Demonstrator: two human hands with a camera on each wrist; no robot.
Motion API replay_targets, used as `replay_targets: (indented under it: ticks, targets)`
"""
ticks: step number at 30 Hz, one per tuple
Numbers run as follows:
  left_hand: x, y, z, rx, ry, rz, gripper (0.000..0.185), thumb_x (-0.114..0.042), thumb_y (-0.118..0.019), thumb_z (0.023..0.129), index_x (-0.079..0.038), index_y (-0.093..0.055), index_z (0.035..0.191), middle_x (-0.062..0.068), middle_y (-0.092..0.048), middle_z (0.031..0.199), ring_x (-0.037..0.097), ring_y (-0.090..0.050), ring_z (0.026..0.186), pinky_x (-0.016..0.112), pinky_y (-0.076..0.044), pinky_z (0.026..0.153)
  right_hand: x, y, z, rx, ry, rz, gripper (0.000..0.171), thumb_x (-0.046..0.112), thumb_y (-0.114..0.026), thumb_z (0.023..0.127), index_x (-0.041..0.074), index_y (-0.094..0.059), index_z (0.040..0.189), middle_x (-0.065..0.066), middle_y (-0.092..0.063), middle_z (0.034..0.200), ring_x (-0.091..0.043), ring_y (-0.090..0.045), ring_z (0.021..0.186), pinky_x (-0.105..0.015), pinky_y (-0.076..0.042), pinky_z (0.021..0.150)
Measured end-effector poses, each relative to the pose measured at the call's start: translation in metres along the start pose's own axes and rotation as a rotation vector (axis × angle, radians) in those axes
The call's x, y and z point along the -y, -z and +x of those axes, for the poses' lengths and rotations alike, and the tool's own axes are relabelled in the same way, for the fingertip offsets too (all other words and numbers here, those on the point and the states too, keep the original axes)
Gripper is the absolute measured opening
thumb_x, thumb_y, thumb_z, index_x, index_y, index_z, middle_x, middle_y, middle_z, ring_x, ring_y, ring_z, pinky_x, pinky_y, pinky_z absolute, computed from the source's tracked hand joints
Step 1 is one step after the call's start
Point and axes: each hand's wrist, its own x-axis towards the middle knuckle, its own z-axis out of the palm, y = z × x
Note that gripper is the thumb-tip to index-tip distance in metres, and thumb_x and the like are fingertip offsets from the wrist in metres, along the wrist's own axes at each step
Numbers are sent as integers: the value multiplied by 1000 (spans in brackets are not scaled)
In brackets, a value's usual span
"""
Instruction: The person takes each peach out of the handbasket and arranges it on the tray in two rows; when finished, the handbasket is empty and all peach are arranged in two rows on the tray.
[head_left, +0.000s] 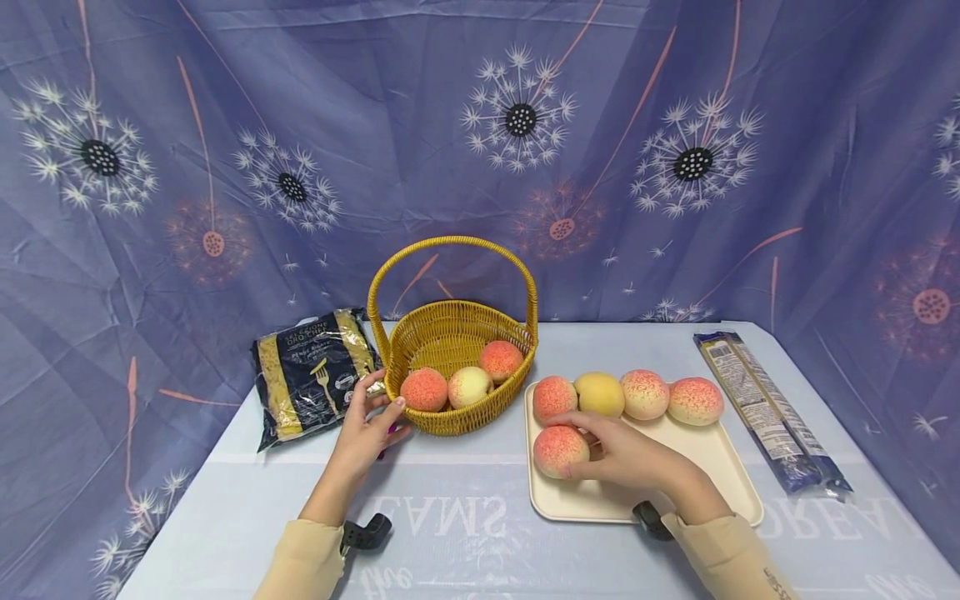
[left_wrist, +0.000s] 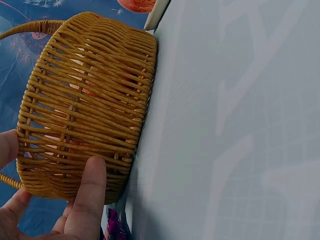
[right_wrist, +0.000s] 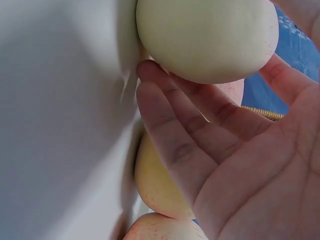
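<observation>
A yellow wicker basket [head_left: 461, 421] with a tall hoop handle holds a red peach [head_left: 424, 390], a pale peach [head_left: 469, 387] and another red peach [head_left: 501, 361]. My left hand [head_left: 362, 433] lies against the basket's left end, fingers spread. In the left wrist view its fingertips [left_wrist: 94, 167] touch the weave. Over the front left of a cream tray [head_left: 585, 510], my right hand [head_left: 626, 454] grips a red-and-cream peach [head_left: 558, 452] between thumb and fingers. The right wrist view shows that peach's pale side [right_wrist: 205, 40]. Behind it, several peaches [head_left: 645, 394] stand in a row on the tray, one yellow [head_left: 600, 394].
A dark bag of penne pasta [head_left: 315, 379] lies left of the basket. Long flat dark packets [head_left: 772, 412] lie right of the tray. Something shiny and purple [left_wrist: 116, 227] shows below my left hand. A blue dandelion-print cloth [head_left: 450, 108] hangs behind the table.
</observation>
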Motion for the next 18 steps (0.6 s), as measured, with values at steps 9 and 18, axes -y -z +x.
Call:
replay_targets:
  ticks: [9, 18]
  targets:
    - [-3, 1, -2, 1, 13, 3, 65, -14, -59, 112, -28, -28, 166, 21, -45, 145, 18, -70, 107, 45, -68, 99, 2, 2, 1, 12, 15, 33, 66, 38, -84, 95, 16, -59, 152, -2, -66, 138, -12, -58, 100, -21, -53, 82]
    - [-4, 0, -2, -2, 15, -3, 65, -14, -59, 112, -28, -27, 167, 21, -44, 144, 15, -70, 105, 46, -68, 100, 2, -1, 4, 45, -22, 60, 71, 39, -85, 94, 18, -57, 154, 0, -63, 147, -13, -62, 104, -23, -57, 88]
